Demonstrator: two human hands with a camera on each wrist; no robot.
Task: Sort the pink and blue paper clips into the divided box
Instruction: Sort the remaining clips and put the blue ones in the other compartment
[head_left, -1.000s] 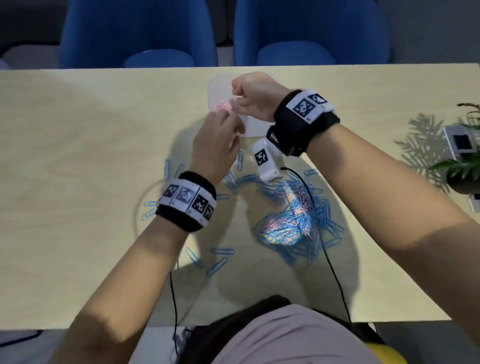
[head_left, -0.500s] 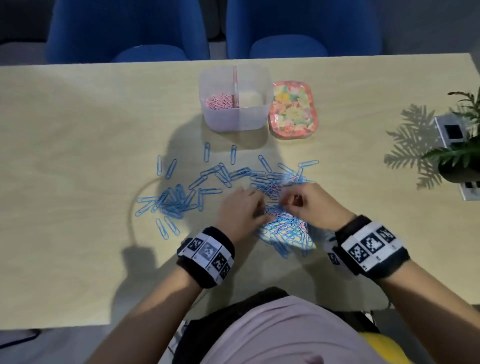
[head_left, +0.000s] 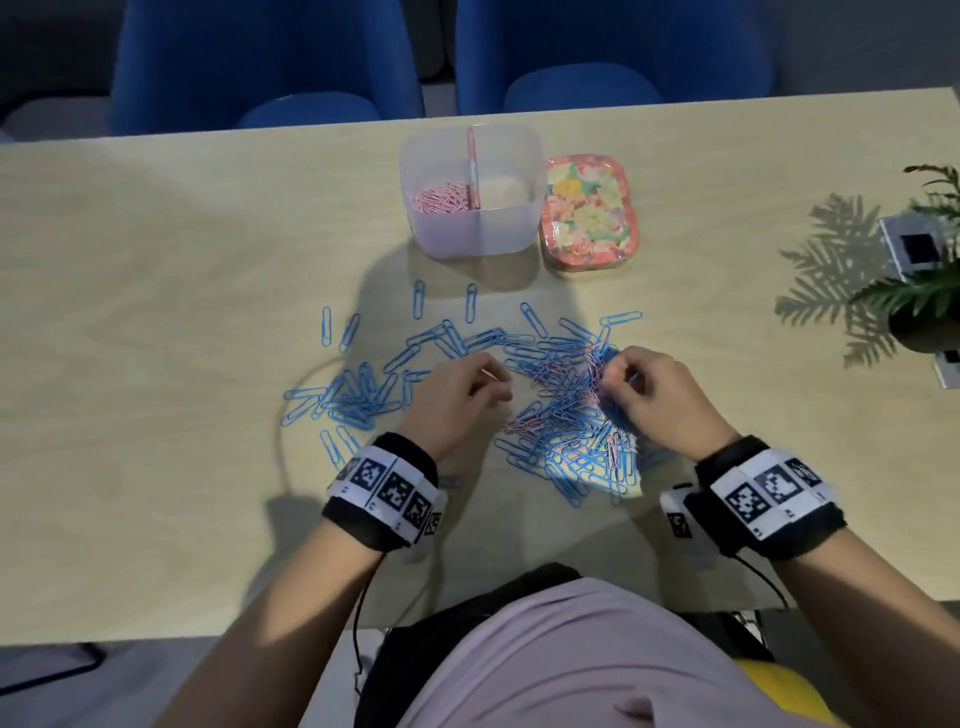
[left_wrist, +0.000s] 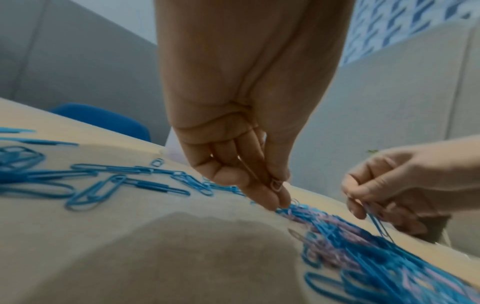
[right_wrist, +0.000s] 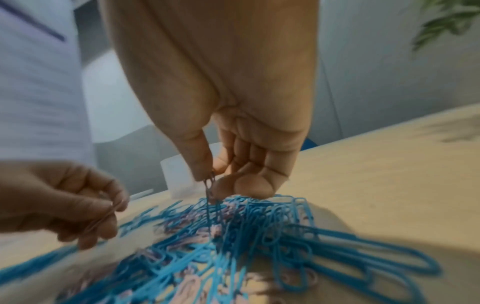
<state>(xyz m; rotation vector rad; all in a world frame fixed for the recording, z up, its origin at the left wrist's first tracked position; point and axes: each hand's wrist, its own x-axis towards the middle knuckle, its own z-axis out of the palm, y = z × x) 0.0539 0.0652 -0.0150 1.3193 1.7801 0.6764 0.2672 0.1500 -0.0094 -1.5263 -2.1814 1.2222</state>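
Head view | I'm picking pink from mixed pile (head_left: 566, 415) mid-table | left hand (head_left: 457, 400) pinches pink clip (left_wrist: 276, 185), right hand (head_left: 654, 400) pinches a clip, colour unclear | next: carry to divided box (head_left: 470, 228), far edge.

Bare table (head_left: 156, 322) lies open at nine o'clock; clips (head_left: 566, 415) crowd the centre; box (head_left: 470, 228) and tin (head_left: 587, 213) block twelve.

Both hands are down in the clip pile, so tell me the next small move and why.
Probably lift the left hand clear of the mixed pile and carry its pinched pink clip to the divided box, left compartment, where the pink clips already lie. The right hand pinches a clip whose colour I cannot tell.
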